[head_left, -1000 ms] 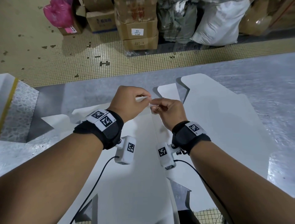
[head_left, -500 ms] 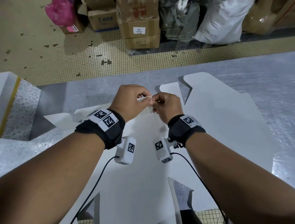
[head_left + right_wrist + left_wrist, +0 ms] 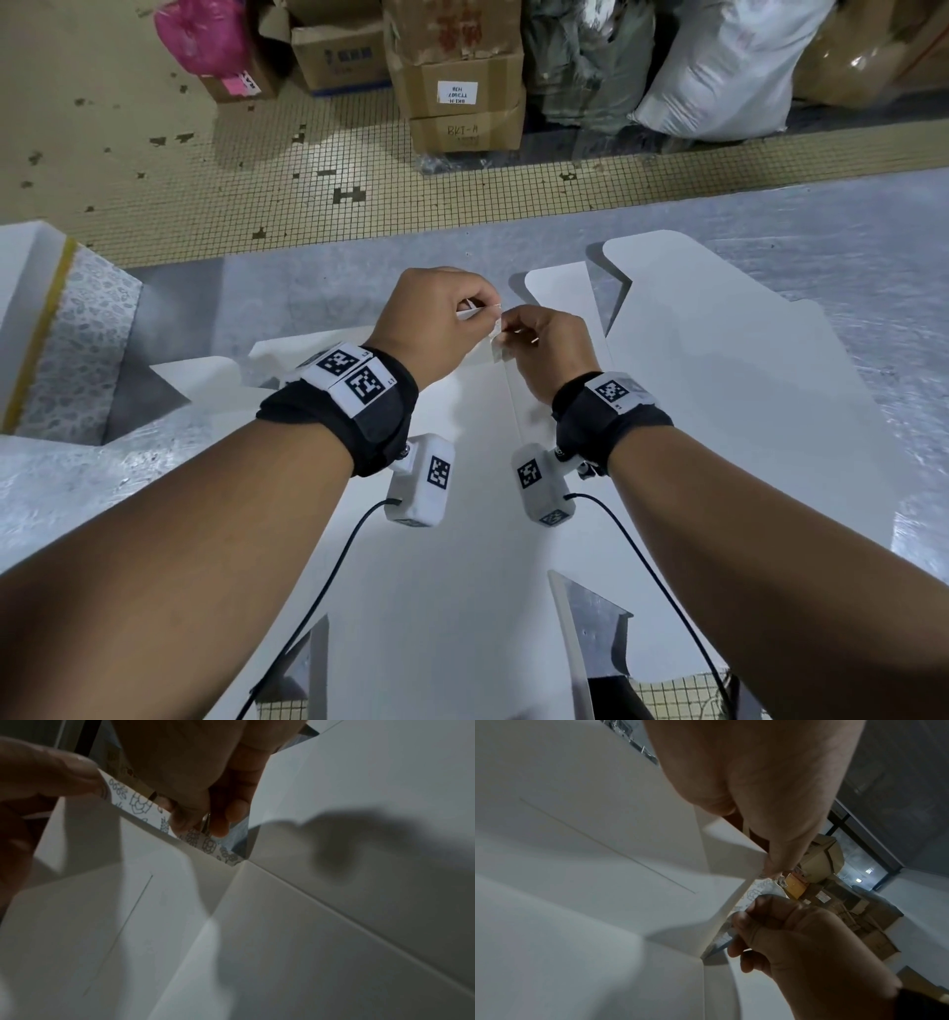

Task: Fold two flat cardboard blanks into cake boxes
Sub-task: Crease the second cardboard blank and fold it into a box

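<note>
White cardboard blank [image 3: 719, 390] lies flat on the table — creased; one patterned-backed flap [image 3: 159, 817] raised.

Storeroom (stacked cartons [image 3: 457, 77], sacks [image 3: 719, 77]) on tiled floor [image 3: 154, 154].

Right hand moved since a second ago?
Yes. The right hand has shifted slightly away from the body, closer to the rounded far tab of the white cardboard blank it pinches.

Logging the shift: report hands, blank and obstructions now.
Left hand and right hand both pinching one raised flap of the cardboard blank. Blank mostly flat on the table. Nothing blocking the fold.
</note>
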The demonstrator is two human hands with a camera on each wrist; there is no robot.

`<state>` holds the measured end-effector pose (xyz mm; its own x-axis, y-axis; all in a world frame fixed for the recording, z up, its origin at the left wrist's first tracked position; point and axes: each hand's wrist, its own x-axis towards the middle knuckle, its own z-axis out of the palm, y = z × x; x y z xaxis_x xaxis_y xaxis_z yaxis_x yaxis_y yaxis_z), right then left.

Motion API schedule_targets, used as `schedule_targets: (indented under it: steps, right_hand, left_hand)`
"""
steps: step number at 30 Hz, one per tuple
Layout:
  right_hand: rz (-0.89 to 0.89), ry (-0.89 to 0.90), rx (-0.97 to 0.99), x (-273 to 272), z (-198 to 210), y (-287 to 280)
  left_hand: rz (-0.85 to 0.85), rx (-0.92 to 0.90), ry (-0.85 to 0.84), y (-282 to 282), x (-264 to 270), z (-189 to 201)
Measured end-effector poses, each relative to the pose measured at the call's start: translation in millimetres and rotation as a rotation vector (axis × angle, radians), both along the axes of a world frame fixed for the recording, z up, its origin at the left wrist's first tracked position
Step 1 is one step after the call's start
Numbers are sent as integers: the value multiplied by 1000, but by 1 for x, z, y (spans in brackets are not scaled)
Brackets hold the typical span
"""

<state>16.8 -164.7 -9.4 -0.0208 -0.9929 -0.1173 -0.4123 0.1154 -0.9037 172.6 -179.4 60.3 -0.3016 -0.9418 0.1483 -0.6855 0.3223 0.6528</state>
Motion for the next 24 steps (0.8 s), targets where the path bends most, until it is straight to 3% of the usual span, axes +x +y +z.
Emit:
schedule_targets:
  steps: [4,24]
  right_hand:
    - [83,99,-11,-3,-5,1]
    - [88,294,-144,3,-38,-8]
  left_hand:
    - [-8,-12,1,0,0,-2]
    - [-5,-12,21,-3,2,-6]
